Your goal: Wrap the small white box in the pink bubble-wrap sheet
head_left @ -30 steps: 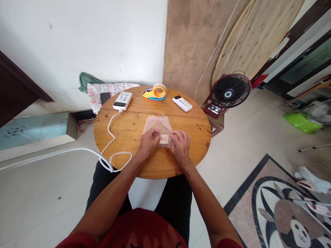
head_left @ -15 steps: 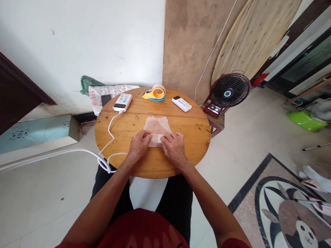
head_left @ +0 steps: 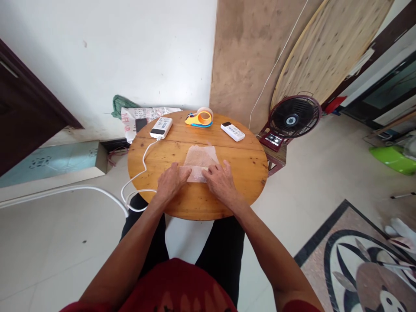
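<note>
Printed piece no longer showing; wrap, lying mid-table, is now showing a near-edge fold. I'm judging wrapping is advancing. Left hand is resting spread; right hand is curling, pinch unclear.

Your sheet is translucent pinkish white; your table is honey-orange, flecked with dark knots. You see yellow and blue on the tape dispenser, white with a black panel on the left device and the right device, plain white on the cable. Your shirt is deep red, your trousers black, the fan maroon and black
</note>
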